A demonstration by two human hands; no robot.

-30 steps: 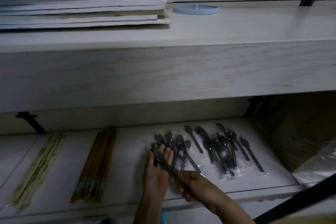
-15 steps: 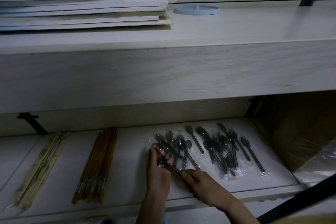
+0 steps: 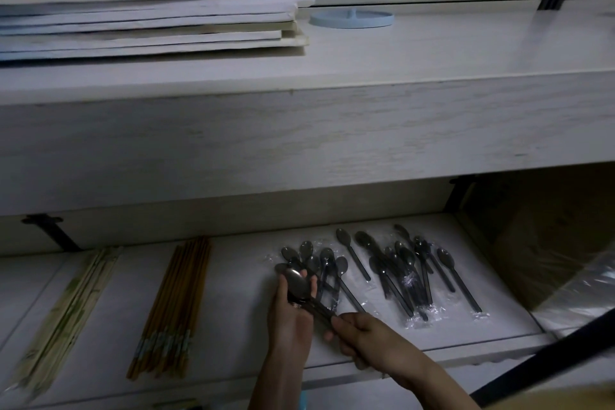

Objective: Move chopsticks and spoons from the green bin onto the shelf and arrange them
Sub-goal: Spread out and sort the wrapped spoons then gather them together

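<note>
On the lower shelf [image 3: 233, 303] lie two groups of dark wrapped spoons: a small fan [image 3: 324, 260] and a looser pile [image 3: 409, 273] to its right. My left hand [image 3: 289, 316] cups the bowl ends of a bundle of spoons [image 3: 299, 283] just in front of the fan. My right hand [image 3: 362, 333] pinches the handle ends of the same bundle. Brown chopsticks [image 3: 173, 306] and pale wrapped chopsticks [image 3: 66, 313] lie in rows further left. The green bin is out of view.
The upper shelf [image 3: 432, 83] overhangs the lower one and carries a stack of flat boards [image 3: 149, 7] and a light blue lid [image 3: 352, 18]. A cardboard box [image 3: 545, 236] stands at the right. A dark bar [image 3: 545, 356] crosses the lower right corner.
Both hands have slid the spoon bundle a little further onto the shelf, toward the small fan of spoons, and it has lowered nearer to the shelf surface.
</note>
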